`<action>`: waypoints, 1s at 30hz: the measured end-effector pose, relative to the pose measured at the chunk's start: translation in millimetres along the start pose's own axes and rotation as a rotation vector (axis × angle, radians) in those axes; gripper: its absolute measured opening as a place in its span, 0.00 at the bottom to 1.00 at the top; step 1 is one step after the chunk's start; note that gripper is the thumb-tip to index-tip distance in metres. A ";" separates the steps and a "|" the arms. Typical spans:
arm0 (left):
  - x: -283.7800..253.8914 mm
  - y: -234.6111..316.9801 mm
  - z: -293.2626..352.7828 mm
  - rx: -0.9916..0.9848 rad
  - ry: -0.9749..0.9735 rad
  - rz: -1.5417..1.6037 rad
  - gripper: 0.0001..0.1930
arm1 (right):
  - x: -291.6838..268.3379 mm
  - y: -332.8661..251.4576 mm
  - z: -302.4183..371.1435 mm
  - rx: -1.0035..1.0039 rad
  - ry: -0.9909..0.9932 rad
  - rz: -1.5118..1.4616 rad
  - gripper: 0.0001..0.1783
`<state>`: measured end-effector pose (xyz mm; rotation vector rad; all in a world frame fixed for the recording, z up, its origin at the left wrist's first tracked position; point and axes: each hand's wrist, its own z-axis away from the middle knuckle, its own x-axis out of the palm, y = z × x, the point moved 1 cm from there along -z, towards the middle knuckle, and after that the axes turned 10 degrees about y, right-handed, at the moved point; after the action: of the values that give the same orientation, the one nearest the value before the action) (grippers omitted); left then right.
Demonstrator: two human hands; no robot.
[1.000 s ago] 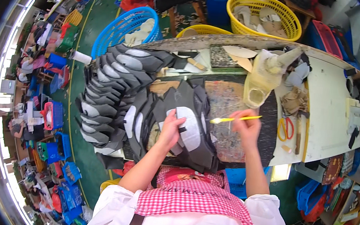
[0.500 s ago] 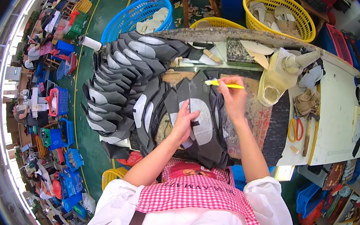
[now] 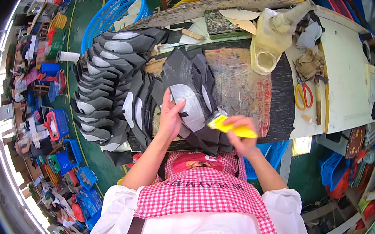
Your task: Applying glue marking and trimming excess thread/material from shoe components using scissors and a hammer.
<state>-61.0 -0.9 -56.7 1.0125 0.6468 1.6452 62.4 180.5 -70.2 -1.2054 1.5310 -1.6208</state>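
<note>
The left hand [image 3: 170, 117] is half open, thumb and forefinger apart, against the topmost dark shoe-like piece [image 3: 188, 101] with a pale grey patch; I cannot tell whether it grips this piece. The right hand [image 3: 242, 135], somewhat blurred, has its fingers closed on a yellow brush [image 3: 219, 123], whose tip is at the right edge of the piece.

The piece lies on others alike, on a stained mat [image 3: 243, 88] over a black board [image 3: 285, 110]. A long row of overlapping dark pieces [image 3: 109, 81] fills the left side of the table. To the right stand a cloudy plastic container [image 3: 268, 41] and, nearer, scissors [image 3: 307, 95] with orange and red handles.

Beyond the table edge is a blue basket [image 3: 98, 18] — and, leftward, a green floor [image 3: 68, 125] with a yellow line and many crates [image 3: 56, 126].
</note>
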 end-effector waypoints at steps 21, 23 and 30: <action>-23.2 10.3 13.3 -0.073 -0.061 0.082 0.20 | 31.8 -13.3 -21.1 0.133 0.352 -0.148 0.08; -27.5 5.5 26.3 -0.040 0.079 -0.014 0.21 | 39.1 -1.0 -50.3 0.215 0.168 -0.031 0.07; -3.2 136.7 -20.0 0.261 0.047 0.163 0.24 | -4.4 15.9 -24.3 0.467 0.148 -0.023 0.05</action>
<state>-145.3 -44.0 43.9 1.2438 0.8452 1.7614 39.9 192.4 -84.8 -0.8645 1.1286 -1.9781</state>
